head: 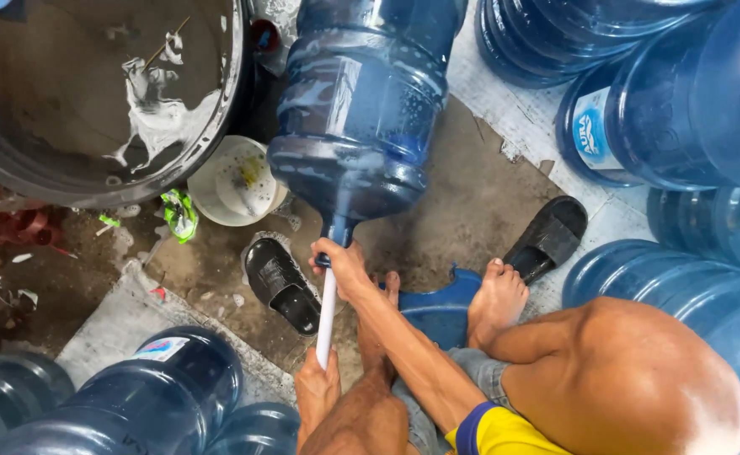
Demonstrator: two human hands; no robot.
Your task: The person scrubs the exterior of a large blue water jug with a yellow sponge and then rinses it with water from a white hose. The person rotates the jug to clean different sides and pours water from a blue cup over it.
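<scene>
The blue water jug lies tilted on its side above the wet concrete floor, neck pointing toward the person, its wall streaked with suds. A white rod (probably a brush handle; the working end is hidden inside the jug) enters the neck.

The right hand grips the rod at the jug mouth, fingers closed around it. The left hand holds the rod's lower end, fingers also wrapped shut.

Progress, as a judgement: interior scrubbing appears under way, since foam clings to the jug; rinsing appears outstanding.

Surrounding items: a dark basin of soapy water, a white bowl, black sandals, and further blue jugs stacked nearby. The basin and outer jugs are cut off by the frame.
</scene>
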